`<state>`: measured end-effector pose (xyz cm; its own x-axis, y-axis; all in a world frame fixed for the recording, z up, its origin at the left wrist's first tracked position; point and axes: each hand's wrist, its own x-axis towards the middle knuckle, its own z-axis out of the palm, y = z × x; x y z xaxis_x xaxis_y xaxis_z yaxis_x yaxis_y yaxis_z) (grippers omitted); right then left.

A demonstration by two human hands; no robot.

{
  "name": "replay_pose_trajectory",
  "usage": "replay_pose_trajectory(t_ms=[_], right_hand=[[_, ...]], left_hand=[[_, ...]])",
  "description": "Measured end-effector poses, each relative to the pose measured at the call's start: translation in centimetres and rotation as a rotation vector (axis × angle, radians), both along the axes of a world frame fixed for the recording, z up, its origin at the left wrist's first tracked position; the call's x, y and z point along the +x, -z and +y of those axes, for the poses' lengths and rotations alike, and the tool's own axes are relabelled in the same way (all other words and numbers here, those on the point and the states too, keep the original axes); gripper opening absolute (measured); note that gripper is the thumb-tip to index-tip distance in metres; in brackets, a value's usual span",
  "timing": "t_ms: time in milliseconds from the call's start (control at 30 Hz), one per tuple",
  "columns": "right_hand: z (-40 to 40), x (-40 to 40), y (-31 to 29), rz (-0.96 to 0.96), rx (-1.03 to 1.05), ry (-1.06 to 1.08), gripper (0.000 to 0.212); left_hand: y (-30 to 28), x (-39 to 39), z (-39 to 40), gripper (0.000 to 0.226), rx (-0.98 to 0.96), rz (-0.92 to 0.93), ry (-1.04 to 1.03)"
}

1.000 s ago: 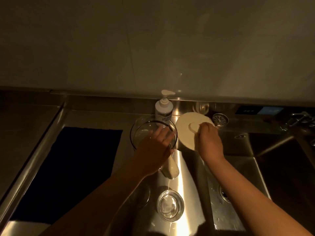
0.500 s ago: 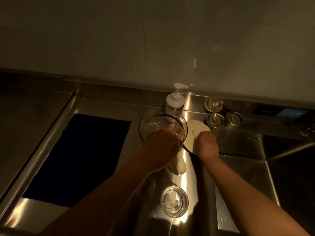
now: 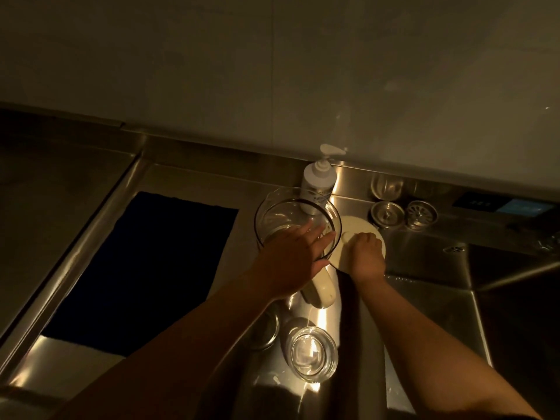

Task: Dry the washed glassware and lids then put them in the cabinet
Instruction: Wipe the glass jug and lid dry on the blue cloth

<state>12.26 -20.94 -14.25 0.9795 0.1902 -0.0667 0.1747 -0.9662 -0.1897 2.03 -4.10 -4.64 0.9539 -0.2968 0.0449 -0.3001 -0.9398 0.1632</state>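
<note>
A large clear glass jar (image 3: 281, 216) stands on the steel counter beside the soap bottle. My left hand (image 3: 291, 259) rests on its near rim, fingers spread over the opening. Just right of it lies a round cream lid (image 3: 357, 227), nearly flat on the counter, and my right hand (image 3: 365, 257) is closed on the lid's knob and near edge. A second cream lid (image 3: 322, 291) lies partly under my left hand. A small clear glass jar (image 3: 312, 354) stands close to me, with another glass piece (image 3: 266, 328) half hidden under my left forearm.
A dark towel (image 3: 145, 268) covers the counter on the left. A white pump bottle (image 3: 318, 186) stands at the back wall, with a glass (image 3: 386, 186) and two metal sink strainers (image 3: 403, 212) to its right. The sink basin (image 3: 454, 298) drops away on the right.
My right hand has lowered the cream lid from an upright tilt to nearly flat on the counter. My left hand stays on the large jar's rim. The view has shifted left.
</note>
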Motion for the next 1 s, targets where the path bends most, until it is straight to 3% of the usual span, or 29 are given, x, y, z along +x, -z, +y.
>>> replay_pose_trajectory(t_ms=[233,300,433,567,667,800,1000], right_hand=[[-0.4,-4.0,-3.2,-0.085,0.420,-0.023,0.046],[-0.4,-6.0,-4.4,-0.087,0.493,-0.022,0.045],[-0.2,-10.4,-6.2,-0.078,0.596,-0.029,0.038],[0.4,-14.7,-7.2,-0.053,0.726,-0.051,0.031],[1.0,-16.7,-7.8,-0.053,0.689,-0.097,0.039],[1.9,-17.2,-7.4,-0.078,0.560,-0.070,0.055],[2.6,-17.1,-7.1,-0.143,0.533,-0.058,0.052]], left_hand=[[-0.4,-1.0,0.3,0.053,-0.108,-0.079,0.023],[-0.5,-1.2,0.0,0.051,-0.088,-0.130,0.021],[-1.2,-1.1,-0.2,0.056,0.054,0.031,-0.009],[-0.9,-2.7,0.0,0.058,0.042,-0.092,0.113],[-0.7,-4.0,0.4,0.057,0.120,-0.186,0.224],[-1.1,-5.2,0.5,0.061,0.199,-0.136,0.295],[-1.9,-6.4,0.1,0.067,0.304,-0.113,0.251]])
